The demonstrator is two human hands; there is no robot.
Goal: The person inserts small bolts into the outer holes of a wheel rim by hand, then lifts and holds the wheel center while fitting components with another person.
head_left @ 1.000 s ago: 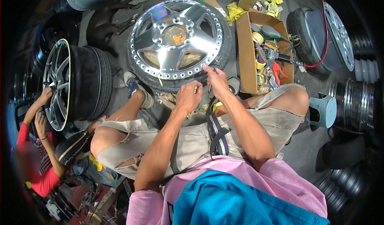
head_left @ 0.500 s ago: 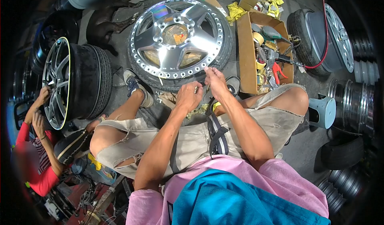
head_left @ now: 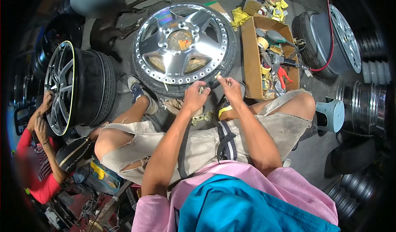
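A polished silver wheel rim (head_left: pixel 170 61) with a ring of small bolt holes lies face up inside a tire (head_left: pixel 232 48) in front of me. My left hand (head_left: pixel 195 98) is closed just below its near edge, with a small light bit showing between the fingers; what it is, I cannot tell. To the right, my right hand (head_left: pixel 232 91) pinches a small pale strip (head_left: pixel 218 74), perhaps tape, close to the near right edge of the tire. Yellowish scraps (head_left: pixel 203 118) lie on the floor below my hands.
A cardboard box (head_left: pixel 248 62) of tools and tape rolls stands right of the rim. Another tire-mounted wheel (head_left: pixel 307 46) and a pale blue stool (head_left: pixel 332 115) are farther right. At left, a person in a red sleeve (head_left: pixel 25 138) touches a wheel (head_left: pixel 62 87). A dark dog (head_left: pixel 105 36) lies behind.
My hands have moved apart. The right one has drawn back from the rim's near edge, to the right and toward me, and a pale strip now shows at its fingertips.
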